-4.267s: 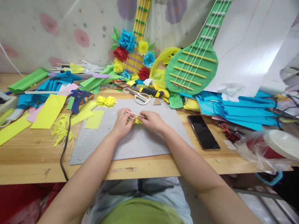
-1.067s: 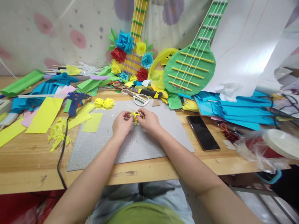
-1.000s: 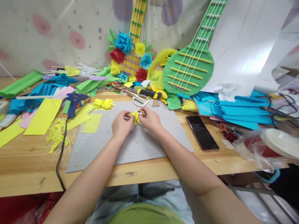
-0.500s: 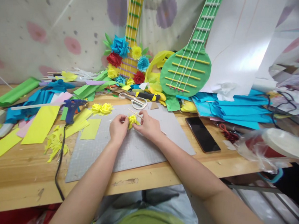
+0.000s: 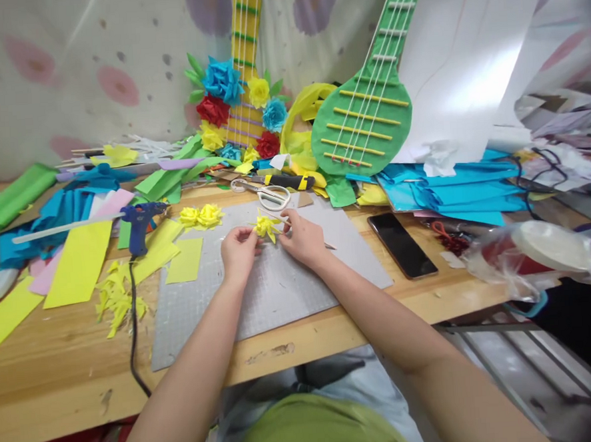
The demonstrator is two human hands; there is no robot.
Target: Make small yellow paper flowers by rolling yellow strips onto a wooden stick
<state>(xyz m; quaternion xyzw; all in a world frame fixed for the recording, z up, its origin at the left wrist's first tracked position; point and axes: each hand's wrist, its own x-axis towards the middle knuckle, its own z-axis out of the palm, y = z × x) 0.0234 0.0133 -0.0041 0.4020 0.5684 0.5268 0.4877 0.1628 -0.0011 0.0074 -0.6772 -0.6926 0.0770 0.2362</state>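
Note:
A small yellow paper flower (image 5: 264, 227) is held just above the grey cutting mat (image 5: 275, 302), its pointed petals spread outward. My left hand (image 5: 239, 254) is closed, pinching the flower's left side between thumb and fingers. My right hand (image 5: 304, 239) is closed round a thin pale stick (image 5: 330, 246), which pokes out on both sides of the hand. Its fingertips are at the flower's right petals; whether they grip a petal is hard to make out. Two finished-looking yellow paper flowers (image 5: 202, 217) lie at the mat's upper left edge.
A blue glue gun (image 5: 136, 231) with a black cord lies left, among yellow paper strips (image 5: 78, 264) and scraps (image 5: 117, 298). Scissors (image 5: 273, 198) and a yellow-black cutter (image 5: 290, 181) lie behind the mat. A phone (image 5: 402, 244) is right. Two paper guitars, one green (image 5: 362, 127), stand behind.
The flower has turned in my fingers, and its petals now show more fully spread. My right hand has tilted the stick to a flatter angle. The head view has shifted slightly.

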